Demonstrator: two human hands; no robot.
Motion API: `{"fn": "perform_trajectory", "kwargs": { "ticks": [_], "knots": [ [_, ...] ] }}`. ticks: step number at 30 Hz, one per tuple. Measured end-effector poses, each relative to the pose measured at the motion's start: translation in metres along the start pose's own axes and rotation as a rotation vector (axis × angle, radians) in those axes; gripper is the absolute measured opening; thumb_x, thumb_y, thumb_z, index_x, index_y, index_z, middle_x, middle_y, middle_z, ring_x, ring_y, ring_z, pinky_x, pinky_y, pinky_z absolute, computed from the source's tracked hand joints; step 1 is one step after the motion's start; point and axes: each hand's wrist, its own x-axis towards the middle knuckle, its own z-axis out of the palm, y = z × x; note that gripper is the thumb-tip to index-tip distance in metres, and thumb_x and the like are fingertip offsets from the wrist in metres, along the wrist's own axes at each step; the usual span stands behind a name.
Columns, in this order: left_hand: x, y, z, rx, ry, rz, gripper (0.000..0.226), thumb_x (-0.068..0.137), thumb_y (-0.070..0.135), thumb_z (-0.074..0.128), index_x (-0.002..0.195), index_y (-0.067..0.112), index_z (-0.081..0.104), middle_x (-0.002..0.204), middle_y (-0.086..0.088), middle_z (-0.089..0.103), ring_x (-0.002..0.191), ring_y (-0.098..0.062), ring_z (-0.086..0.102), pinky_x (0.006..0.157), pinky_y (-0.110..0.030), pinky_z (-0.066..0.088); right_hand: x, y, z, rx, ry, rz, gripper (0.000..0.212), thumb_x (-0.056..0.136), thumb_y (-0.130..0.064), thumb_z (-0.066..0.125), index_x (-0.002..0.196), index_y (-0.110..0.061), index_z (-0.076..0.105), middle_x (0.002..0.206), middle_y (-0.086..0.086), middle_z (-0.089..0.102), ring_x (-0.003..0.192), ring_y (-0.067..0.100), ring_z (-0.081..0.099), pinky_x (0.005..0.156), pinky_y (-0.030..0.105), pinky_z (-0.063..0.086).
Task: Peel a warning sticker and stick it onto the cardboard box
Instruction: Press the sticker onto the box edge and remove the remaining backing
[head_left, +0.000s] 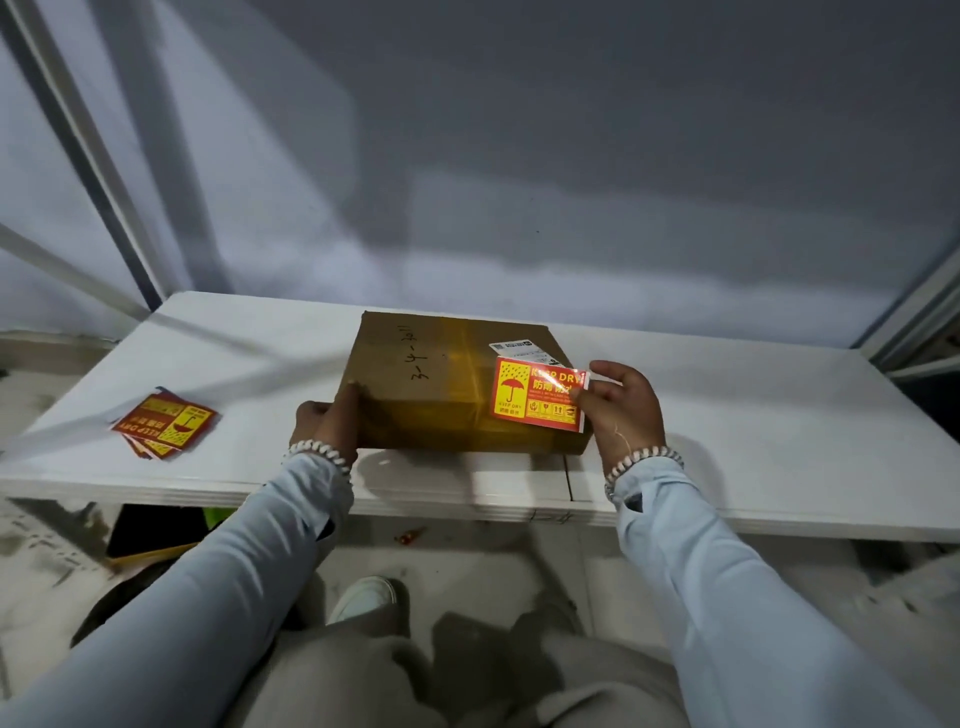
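A flat cardboard box (441, 379) lies on the white table (753, 441), sealed with glossy tape and marked with handwriting. My left hand (327, 426) grips its near left corner. My right hand (623, 410) pinches the right edge of a red and yellow "KEEP DRY" warning sticker (535, 396), held over the box's right end, just below a small white shipping label (519, 351). Whether the sticker touches the box I cannot tell.
A small stack of the same red and yellow stickers (163, 423) lies on the table's left side. The table's front edge runs just below the box. Grey wall panels stand behind. Below, my legs and a white shoe (363, 597) show on the floor.
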Motion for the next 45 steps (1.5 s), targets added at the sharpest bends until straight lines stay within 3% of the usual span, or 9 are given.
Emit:
{"fn": "perform_trajectory", "kwargs": {
  "ticks": [3,7,16,19,22,30,37,41,45],
  "knots": [
    [-0.022,0.022,-0.006,-0.048,0.092,0.079,0.052,0.061,0.067,0.057,0.080,0.020,0.052,0.094,-0.016,0.063,0.084,-0.035,0.065,0.085,-0.049,0.055,-0.003,-0.008,-0.006,0.073,0.020,-0.031,0.037,0.082,-0.006,0.069,0.114,-0.017,0.056,0.105,0.008,0.065,0.094,0.019,0.065,0.066,0.026,0.052],
    [-0.037,0.045,-0.004,-0.092,0.099,0.280,0.039,0.070,0.059,0.056,0.104,0.040,0.057,0.099,-0.007,0.065,0.087,-0.032,0.065,0.086,-0.043,0.055,-0.010,-0.021,-0.012,0.150,0.034,-0.074,0.035,0.083,-0.008,0.067,0.114,-0.020,0.056,0.109,0.007,0.064,0.100,0.021,0.064,0.068,0.026,0.052],
    [-0.055,0.082,-0.004,0.113,0.022,0.447,0.060,0.063,0.064,0.056,0.121,0.060,0.040,0.120,-0.011,0.056,0.086,-0.037,0.066,0.086,-0.046,0.056,-0.018,-0.058,-0.017,0.274,0.109,-0.145,0.031,0.084,-0.005,0.065,0.109,-0.023,0.058,0.100,-0.001,0.066,0.089,0.011,0.065,0.060,0.021,0.048],
    [-0.052,0.088,-0.005,0.226,0.043,0.479,0.062,0.077,0.062,0.055,0.135,0.054,0.034,0.134,-0.012,0.052,0.113,-0.034,0.057,0.102,-0.039,0.044,-0.016,-0.070,-0.020,0.261,0.127,-0.167,0.032,0.084,-0.007,0.065,0.112,-0.020,0.058,0.101,0.000,0.067,0.090,0.011,0.064,0.067,0.026,0.050],
    [-0.052,0.095,-0.005,0.414,0.090,0.572,0.067,0.084,0.064,0.046,0.144,0.046,0.024,0.133,-0.016,0.056,0.125,-0.032,0.049,0.103,-0.040,0.041,-0.010,-0.081,-0.022,0.221,0.139,-0.190,0.032,0.083,-0.010,0.067,0.111,-0.022,0.058,0.101,-0.002,0.067,0.095,0.014,0.064,0.073,0.031,0.051],
    [-0.043,0.098,-0.008,0.631,0.120,0.578,0.067,0.086,0.067,0.033,0.145,0.037,0.025,0.136,-0.009,0.056,0.124,-0.032,0.052,0.101,-0.042,0.040,0.000,-0.095,-0.017,0.135,0.157,-0.226,0.031,0.085,-0.017,0.066,0.114,-0.023,0.057,0.100,-0.004,0.063,0.091,0.014,0.062,0.074,0.027,0.053],
    [-0.038,0.088,-0.006,0.710,0.279,0.539,0.054,0.083,0.063,0.034,0.110,0.018,0.048,0.113,-0.017,0.060,0.105,-0.042,0.054,0.088,-0.049,0.046,0.003,-0.093,-0.007,0.109,0.125,-0.209,0.033,0.085,-0.015,0.066,0.116,-0.020,0.057,0.091,-0.010,0.063,0.085,0.006,0.062,0.073,0.028,0.055],
    [-0.039,0.091,0.004,0.820,0.250,0.820,0.044,0.087,0.036,0.043,0.130,0.028,0.044,0.139,0.000,0.049,0.137,-0.029,0.035,0.104,-0.057,0.032,0.003,-0.089,-0.006,0.035,0.123,-0.241,0.033,0.085,-0.018,0.067,0.115,-0.023,0.056,0.099,-0.002,0.064,0.086,0.007,0.062,0.065,0.022,0.052],
    [-0.040,0.091,0.014,1.048,0.150,1.009,0.037,0.091,0.032,0.039,0.127,0.034,0.047,0.135,0.010,0.053,0.142,-0.018,0.029,0.115,-0.058,0.009,0.002,-0.089,0.002,-0.016,0.111,-0.268,0.031,0.084,-0.015,0.068,0.111,-0.025,0.056,0.096,-0.004,0.064,0.085,0.007,0.062,0.061,0.019,0.051]
  ]
}}
